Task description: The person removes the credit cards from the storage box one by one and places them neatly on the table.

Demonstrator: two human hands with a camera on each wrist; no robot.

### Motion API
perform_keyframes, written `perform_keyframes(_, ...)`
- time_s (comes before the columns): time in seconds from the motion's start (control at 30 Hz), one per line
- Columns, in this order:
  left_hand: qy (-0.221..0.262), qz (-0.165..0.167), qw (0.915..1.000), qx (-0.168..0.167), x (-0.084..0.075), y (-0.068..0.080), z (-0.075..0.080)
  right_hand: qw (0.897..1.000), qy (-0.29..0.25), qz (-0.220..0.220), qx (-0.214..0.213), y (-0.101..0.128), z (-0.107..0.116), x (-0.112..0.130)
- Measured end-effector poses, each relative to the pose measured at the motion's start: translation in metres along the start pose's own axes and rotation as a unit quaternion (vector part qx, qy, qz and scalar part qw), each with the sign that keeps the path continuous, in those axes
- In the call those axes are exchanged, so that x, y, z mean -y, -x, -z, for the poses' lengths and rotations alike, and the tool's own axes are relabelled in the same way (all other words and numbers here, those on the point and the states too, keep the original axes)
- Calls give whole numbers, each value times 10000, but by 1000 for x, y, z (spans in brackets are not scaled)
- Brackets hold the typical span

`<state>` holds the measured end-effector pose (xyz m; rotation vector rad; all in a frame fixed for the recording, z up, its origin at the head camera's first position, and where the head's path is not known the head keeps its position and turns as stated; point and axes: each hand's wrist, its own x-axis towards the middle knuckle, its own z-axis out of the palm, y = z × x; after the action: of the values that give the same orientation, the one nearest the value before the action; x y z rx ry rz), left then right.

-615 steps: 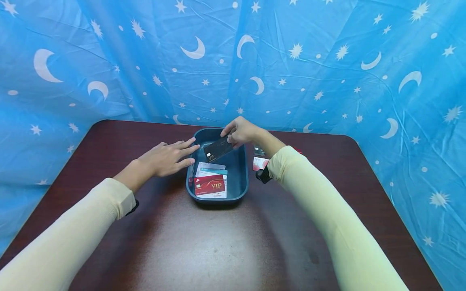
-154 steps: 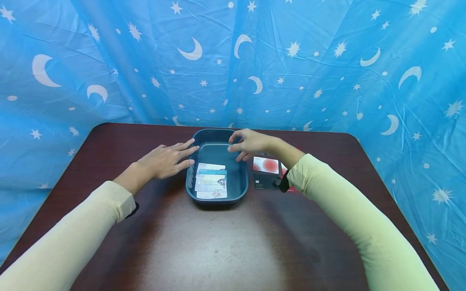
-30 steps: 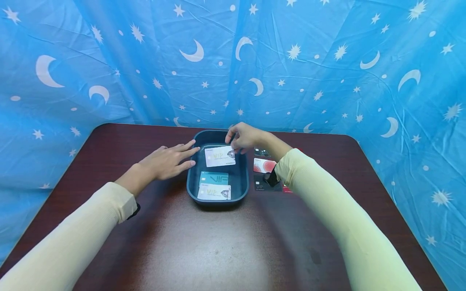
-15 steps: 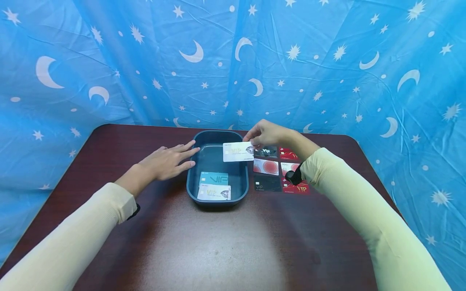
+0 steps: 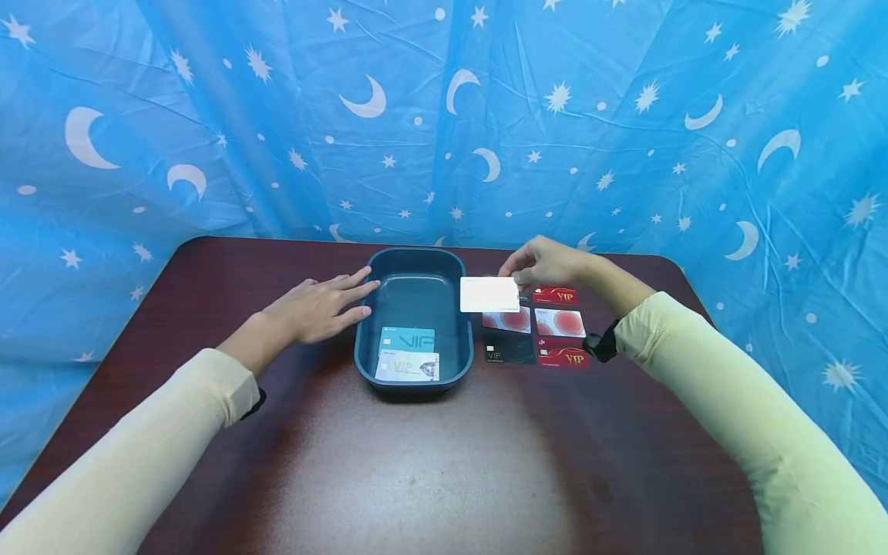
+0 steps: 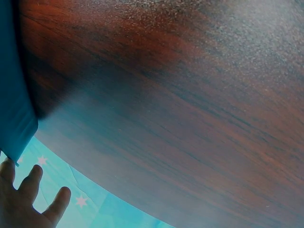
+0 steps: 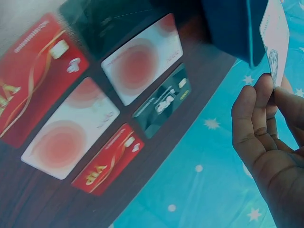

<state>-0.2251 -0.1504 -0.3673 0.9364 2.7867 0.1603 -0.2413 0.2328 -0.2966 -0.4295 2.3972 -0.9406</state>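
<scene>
My right hand point(image 5: 544, 262) pinches a white card point(image 5: 489, 294) by its right edge, just past the tray's right rim and above the cards on the table. In the right wrist view, thumb and fingertips meet on that card point(image 7: 275, 45). Fingers spread, my left hand point(image 5: 322, 308) rests against the left rim of a dark blue tray point(image 5: 416, 301). Inside the tray's near end lie a teal VIP card point(image 5: 408, 339) and, overlapping it, a white VIP card point(image 5: 408, 367).
Right of the tray, cards lie in two columns: black VIP point(image 5: 509, 351), red VIP point(image 5: 563, 354), white ones with red circles point(image 5: 560, 324), another red VIP point(image 5: 555, 295) and a dark green card point(image 7: 164, 100). A blue star-patterned curtain point(image 5: 416, 154) hangs behind the table point(image 5: 416, 478).
Over the last second my right hand has carried the white card from above the tray rightward over the rim. Earlier it held a black card; more cards now lie on the table. Left hand unmoved.
</scene>
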Motion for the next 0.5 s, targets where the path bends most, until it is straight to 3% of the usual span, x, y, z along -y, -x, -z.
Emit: perform_keyframes(0.5, -44, 27, 10000, 1, -1, -1, 0, 9996, -10, 97, 257, 22, -9, -38)
